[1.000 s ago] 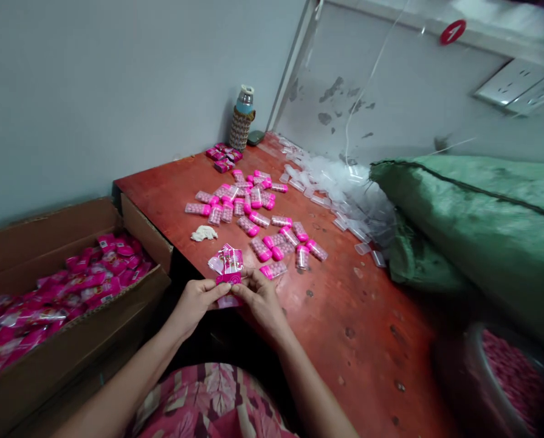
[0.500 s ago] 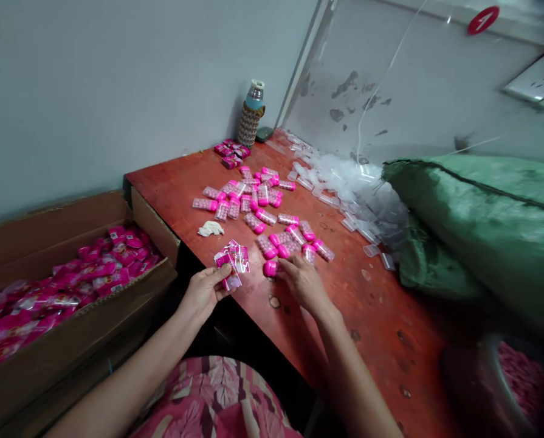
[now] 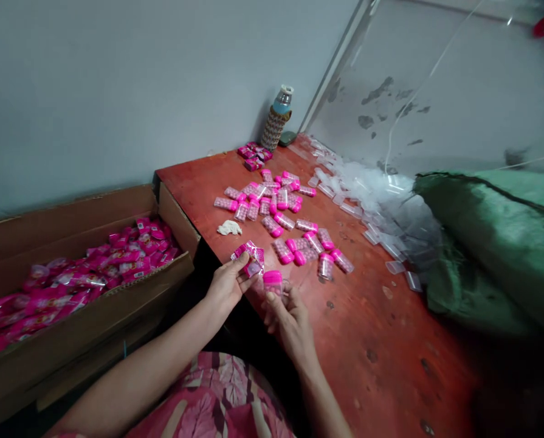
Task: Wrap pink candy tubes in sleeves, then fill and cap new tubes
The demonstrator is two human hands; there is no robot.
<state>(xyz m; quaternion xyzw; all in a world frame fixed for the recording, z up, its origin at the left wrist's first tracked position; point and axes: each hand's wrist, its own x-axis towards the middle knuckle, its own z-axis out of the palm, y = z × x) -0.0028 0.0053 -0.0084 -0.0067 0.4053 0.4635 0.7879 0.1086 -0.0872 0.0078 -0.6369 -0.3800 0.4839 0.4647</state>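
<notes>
My left hand [image 3: 230,281] pinches a small fan of pink printed wrappers [image 3: 253,258] above the table's near edge. Just right of them, my right hand [image 3: 290,316] holds a pink-capped clear container [image 3: 273,281] between thumb and fingers, cap up. The container is close beside the wrappers; whether they touch I cannot tell. Several similar containers [image 3: 281,198] filled with pink beads lie scattered on the red table [image 3: 367,328]. A crumpled white scrap [image 3: 229,227] rests near the table's left edge.
At left stands a cardboard box [image 3: 130,292] of pink packets [image 3: 126,255]. A bottle in a knitted sleeve [image 3: 275,125] stands at the back beside a few pink packets [image 3: 253,159]. Clear plastic pieces [image 3: 381,201] and a green sack [image 3: 495,243] lie on the right.
My right hand has lifted the pink-capped container off the table and brought it beside the wrappers in my left hand. The camera view has turned left.
</notes>
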